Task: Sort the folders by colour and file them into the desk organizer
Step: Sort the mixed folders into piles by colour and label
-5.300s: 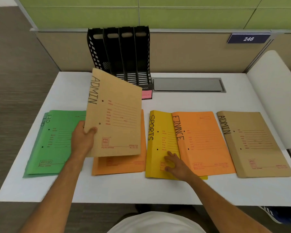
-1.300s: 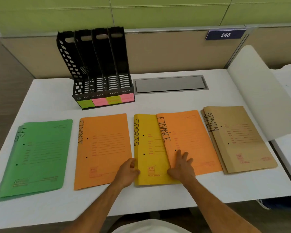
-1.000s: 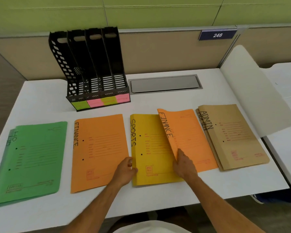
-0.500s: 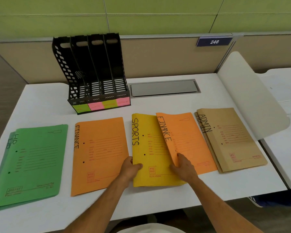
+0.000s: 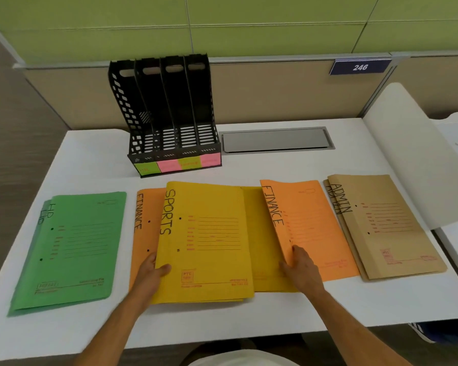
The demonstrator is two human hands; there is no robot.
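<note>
My left hand grips the left edge of a yellow SPORTS folder, which now lies partly over an orange FINANCE folder. A second yellow folder shows underneath to its right. My right hand holds up the left edge of another orange FINANCE folder that rests on that yellow one. Two green HR folders lie stacked at the left, two brown ADMIN folders at the right. The black desk organizer with four slots stands at the back, with nothing in its slots.
Green and pink sticky labels mark the organizer's front. A grey cable hatch sits in the white desk behind the folders. A white chair back leans in at the right. A partition wall runs behind.
My left hand has pulled the top yellow SPORTS folder leftward, over the left orange folder, uncovering a second yellow folder. My right hand still lifts the right orange folder's edge.
</note>
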